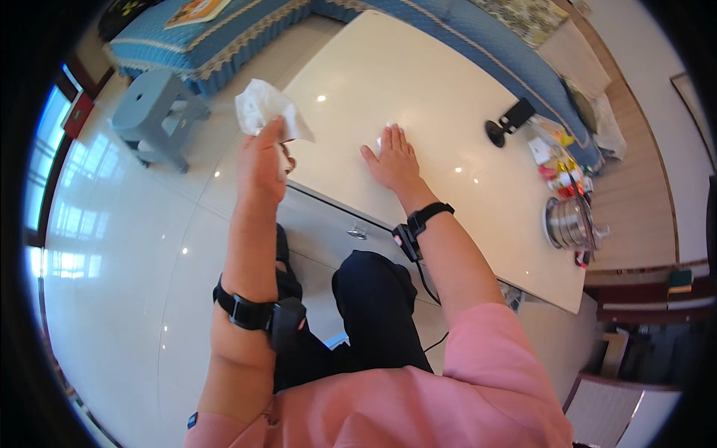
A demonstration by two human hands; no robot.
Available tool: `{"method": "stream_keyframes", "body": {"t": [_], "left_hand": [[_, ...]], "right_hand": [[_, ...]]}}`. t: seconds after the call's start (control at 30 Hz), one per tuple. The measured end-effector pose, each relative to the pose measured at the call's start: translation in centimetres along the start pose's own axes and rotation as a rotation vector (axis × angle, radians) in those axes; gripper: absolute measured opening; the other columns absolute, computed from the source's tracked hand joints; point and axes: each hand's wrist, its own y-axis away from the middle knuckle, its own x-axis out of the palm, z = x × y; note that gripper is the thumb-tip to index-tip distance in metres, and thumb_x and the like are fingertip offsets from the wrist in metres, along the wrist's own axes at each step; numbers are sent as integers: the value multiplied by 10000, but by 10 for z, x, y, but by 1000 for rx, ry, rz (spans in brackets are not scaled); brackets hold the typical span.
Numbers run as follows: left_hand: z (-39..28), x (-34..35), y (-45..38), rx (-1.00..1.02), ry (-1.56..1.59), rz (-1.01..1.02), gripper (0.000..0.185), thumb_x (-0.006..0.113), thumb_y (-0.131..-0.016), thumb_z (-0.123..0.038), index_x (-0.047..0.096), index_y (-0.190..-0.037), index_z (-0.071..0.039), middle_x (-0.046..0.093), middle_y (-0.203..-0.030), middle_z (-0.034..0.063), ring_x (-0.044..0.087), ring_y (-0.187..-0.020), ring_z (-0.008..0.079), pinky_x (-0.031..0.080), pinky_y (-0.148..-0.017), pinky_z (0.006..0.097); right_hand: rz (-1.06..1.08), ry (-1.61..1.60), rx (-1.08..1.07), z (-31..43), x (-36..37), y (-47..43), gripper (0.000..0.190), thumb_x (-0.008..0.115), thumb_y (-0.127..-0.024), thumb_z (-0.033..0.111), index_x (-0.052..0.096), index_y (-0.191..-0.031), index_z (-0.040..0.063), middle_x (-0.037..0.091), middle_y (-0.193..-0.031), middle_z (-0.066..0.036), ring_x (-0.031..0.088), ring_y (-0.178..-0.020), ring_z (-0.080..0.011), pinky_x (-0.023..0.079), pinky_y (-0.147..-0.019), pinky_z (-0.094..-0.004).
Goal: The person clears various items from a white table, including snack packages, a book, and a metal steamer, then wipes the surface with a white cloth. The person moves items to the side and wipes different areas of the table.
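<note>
My left hand (263, 159) grips a crumpled white tissue (260, 109) above the floor by the table's near-left edge. Most of the tissue spreads out beyond the thumb, and some white shows under the curled fingers. My right hand (396, 159) lies flat, palm down, on the glossy cream tabletop (386, 67), thumb spread from the fingers. White bits, perhaps tissue, show at its fingertips and beside the index finger; the palm hides the rest. Each forearm wears a black strap with a small device.
A small black camera-like device on a round base (507, 123) stands to the right. Past it are several small packages (560, 162) and a stacked steel pot (566, 224). A grey plastic stool (151, 112) is at left; a blue-covered sofa (487, 50) borders the table. A cable hangs below my right forearm.
</note>
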Motion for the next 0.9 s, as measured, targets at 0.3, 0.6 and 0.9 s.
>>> {"method": "stream_keyframes", "body": {"t": [0.3, 0.6, 0.9], "left_hand": [[39, 39, -1, -88, -67, 125, 220, 651, -838, -233, 511, -889, -71, 493, -674, 19, 429, -458, 83, 324, -364, 220], [95, 89, 11, -151, -271, 180, 229, 648, -836, -206, 520, -928, -39, 533, -713, 53, 451, -499, 103, 339, -393, 252], [103, 100, 32, -191, -292, 256, 194, 646, -840, -212, 524, -894, -72, 484, -671, 7, 426, -490, 83, 319, -401, 242]], "right_hand": [[86, 73, 495, -195, -49, 135, 836, 302, -901, 595, 127, -1448, -13, 85, -1527, -179, 67, -1422, -286, 105, -1137, -414], [48, 82, 959, -359, -86, 288, 833, 265, -901, 610, 125, -1453, 2, 76, -1533, -162, 65, -1423, -278, 96, -1133, -447], [-160, -25, 1195, -400, -85, 288, 890, 251, -892, 636, 143, -1424, -69, 100, -1509, -232, 86, -1412, -323, 117, -1127, -457]]}}
